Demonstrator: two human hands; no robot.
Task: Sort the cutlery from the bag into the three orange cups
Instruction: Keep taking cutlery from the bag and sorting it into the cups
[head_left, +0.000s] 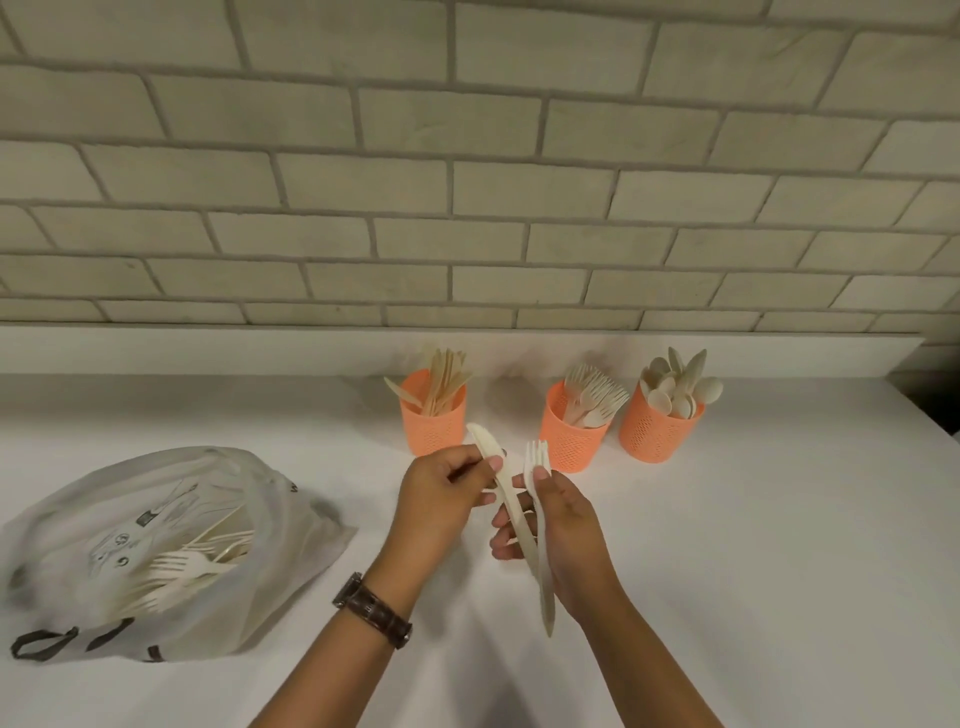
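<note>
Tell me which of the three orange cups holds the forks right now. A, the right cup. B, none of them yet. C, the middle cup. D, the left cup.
C: the middle cup shows fork tines sticking up, while the left cup holds knives and the right cup holds spoons.

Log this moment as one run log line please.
left hand: pinching knife | right hand: holding fork | bag: cutlery remains | cups: knives, forks, spoons
</note>
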